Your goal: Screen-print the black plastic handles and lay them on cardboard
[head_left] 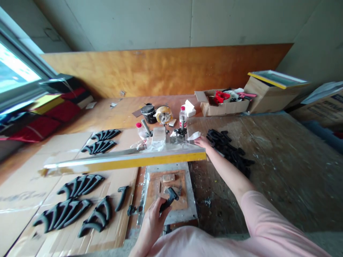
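Observation:
My left hand (153, 217) is closed around one end of a black curved plastic handle (169, 199), held above a wooden fixture board (151, 196) on a metal base plate (192, 200). Over the far side of this plate, a long screen-printing frame (150, 161) with a yellow edge is raised on clamps (179, 133). Reaching past the frame's right end, my right hand (203, 142) has its fingers bent at a crumpled white tissue (194, 136). The fingertips are small in view and appear to pinch it.
Rows of black handles (63, 214) lie on cardboard (24, 200) at left. A pile of black handles (227, 148) is at right. Behind the frame stand a black tub (148, 113), a tape roll (164, 115) and a red-capped bottle (183, 116). Cardboard boxes (225, 108) line the back right.

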The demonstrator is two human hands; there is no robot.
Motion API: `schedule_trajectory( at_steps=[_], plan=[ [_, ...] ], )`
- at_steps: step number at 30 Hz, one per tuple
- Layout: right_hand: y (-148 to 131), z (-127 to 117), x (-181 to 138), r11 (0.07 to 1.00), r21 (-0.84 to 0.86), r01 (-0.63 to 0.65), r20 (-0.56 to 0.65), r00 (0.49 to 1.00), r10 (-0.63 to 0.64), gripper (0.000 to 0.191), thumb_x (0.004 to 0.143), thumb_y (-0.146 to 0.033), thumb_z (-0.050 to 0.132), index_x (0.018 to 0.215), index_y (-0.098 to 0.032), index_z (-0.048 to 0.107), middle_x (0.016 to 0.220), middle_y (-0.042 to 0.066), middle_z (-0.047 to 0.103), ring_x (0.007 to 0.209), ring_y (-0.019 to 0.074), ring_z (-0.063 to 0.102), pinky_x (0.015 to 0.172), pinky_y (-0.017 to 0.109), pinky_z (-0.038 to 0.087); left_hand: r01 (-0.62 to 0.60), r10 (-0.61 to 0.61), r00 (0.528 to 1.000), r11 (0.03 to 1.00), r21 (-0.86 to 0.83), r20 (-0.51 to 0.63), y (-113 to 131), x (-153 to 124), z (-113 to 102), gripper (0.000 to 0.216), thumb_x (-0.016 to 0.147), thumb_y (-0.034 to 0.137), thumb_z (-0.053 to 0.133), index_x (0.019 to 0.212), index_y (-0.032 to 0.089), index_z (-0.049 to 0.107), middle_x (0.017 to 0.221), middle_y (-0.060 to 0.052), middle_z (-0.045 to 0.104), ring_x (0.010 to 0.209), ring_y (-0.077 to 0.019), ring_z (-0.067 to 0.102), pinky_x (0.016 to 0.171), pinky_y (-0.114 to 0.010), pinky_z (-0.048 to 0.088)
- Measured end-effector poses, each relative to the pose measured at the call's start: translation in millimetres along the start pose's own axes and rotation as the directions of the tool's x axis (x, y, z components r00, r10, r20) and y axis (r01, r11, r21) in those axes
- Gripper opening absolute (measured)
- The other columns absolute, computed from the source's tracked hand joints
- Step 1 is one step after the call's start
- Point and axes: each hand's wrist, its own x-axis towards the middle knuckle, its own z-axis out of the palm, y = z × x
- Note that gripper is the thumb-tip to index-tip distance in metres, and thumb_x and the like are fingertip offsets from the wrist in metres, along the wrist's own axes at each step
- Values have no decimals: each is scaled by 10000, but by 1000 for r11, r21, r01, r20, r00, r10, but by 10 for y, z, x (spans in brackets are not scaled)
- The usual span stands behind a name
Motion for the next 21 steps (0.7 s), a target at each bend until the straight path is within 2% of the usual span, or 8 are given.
schedule_trajectory(
  at_steps=[2,5,7,10,12,15,18,21],
  plan=[
    [-15,-86,245,996,-85,33,25,999,-31,396,727,-230,687,1110,-150,626,1113,113,686,1062,215,625,900,338,489,22,-22,1000,1000,-8,-20,-23,7,29,114,875,355,558,875,244,587,774,9,694,664,-156,653,643,-251,518],
    [75,-324,569,965,-256,61,14,998,-59,612,685,-275,753,1260,-173,571,1447,181,454,1385,334,341,1112,486,289,43,-45,996,999,-21,-83,-63,16,101,114,855,365,584,859,252,599,754,17,689,645,-148,645,621,-232,508],
    [206,-510,768,866,-499,25,4,1000,-27,754,703,-415,749,1375,-201,481,1555,188,270,1442,395,178,1128,580,190,50,-53,991,998,-26,-122,-84,27,173,121,845,380,594,841,259,598,720,24,672,621,-144,632,604,-222,498],
    [449,-735,1034,642,-764,-56,-15,997,69,911,720,-654,648,1473,-240,346,1581,208,151,1418,464,167,1066,670,194,29,-33,988,999,-26,-151,-100,62,307,141,839,403,590,827,262,593,684,27,654,591,-140,611,610,-217,498],
    [589,-819,1156,607,-792,-63,5,994,110,961,700,-714,620,1486,-250,318,1560,226,169,1393,486,196,1027,684,226,1,-4,988,1000,-24,-153,-95,106,390,151,847,408,573,848,258,596,704,16,661,615,-140,620,631,-213,505],
    [712,-874,1189,584,-811,-23,58,991,120,966,679,-692,656,1484,-291,302,1504,216,270,1364,468,255,976,663,293,-33,33,992,999,4,-122,-31,206,464,144,851,386,576,856,243,591,732,-7,669,664,-145,639,642,-208,507],
    [740,-895,1036,551,-833,44,122,987,106,880,693,-596,696,1452,-326,344,1429,187,381,1314,427,347,947,610,344,-66,69,996,996,55,-51,127,343,478,86,839,316,608,828,235,581,752,-25,680,688,-156,644,662,-227,515],
    [738,-896,744,534,-830,161,239,968,79,795,691,-491,721,1406,-351,406,1358,144,461,1260,390,418,942,550,369,-116,109,991,988,102,73,340,511,508,20,845,236,585,863,228,590,808,-48,696,742,-174,657,694,-259,521]
  ],
)
